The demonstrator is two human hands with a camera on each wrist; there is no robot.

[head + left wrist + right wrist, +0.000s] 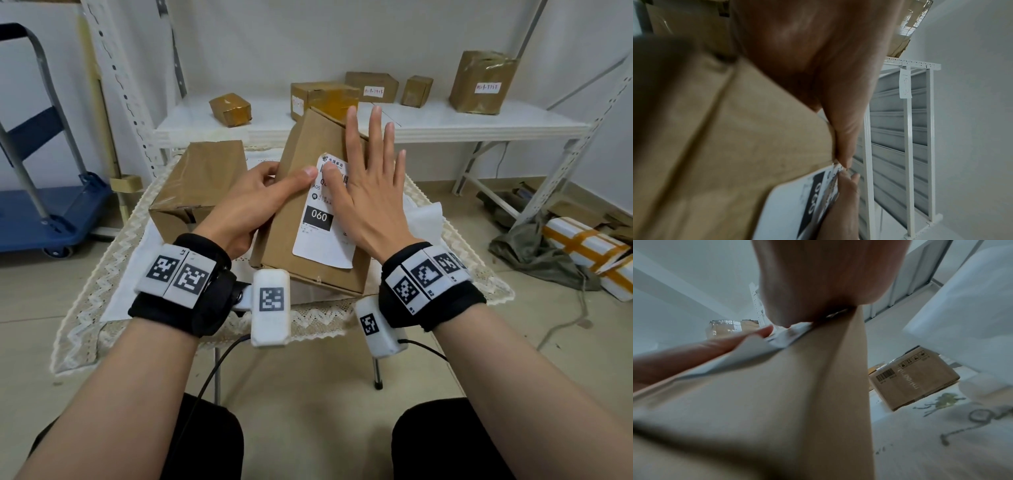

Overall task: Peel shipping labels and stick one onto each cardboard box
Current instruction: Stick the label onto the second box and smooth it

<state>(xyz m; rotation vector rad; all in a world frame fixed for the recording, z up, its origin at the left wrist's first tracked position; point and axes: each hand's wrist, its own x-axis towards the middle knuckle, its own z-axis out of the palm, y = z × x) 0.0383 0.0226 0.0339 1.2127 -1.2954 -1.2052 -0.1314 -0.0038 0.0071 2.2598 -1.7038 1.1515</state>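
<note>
My right hand [368, 192] lay spread flat on the label [323, 219], its long axis running near-to-far up the tilted box [308, 192] on the desk [113, 274], left hand [253, 202] gripping the box's left edge, thumb at the label's far corner.

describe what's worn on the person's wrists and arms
Both forearms are bare, no sleeves. Each wrist has a black fabric band carrying white blocks printed with black square codes, plus a white camera pod underneath trailing a thin black cable.
</note>
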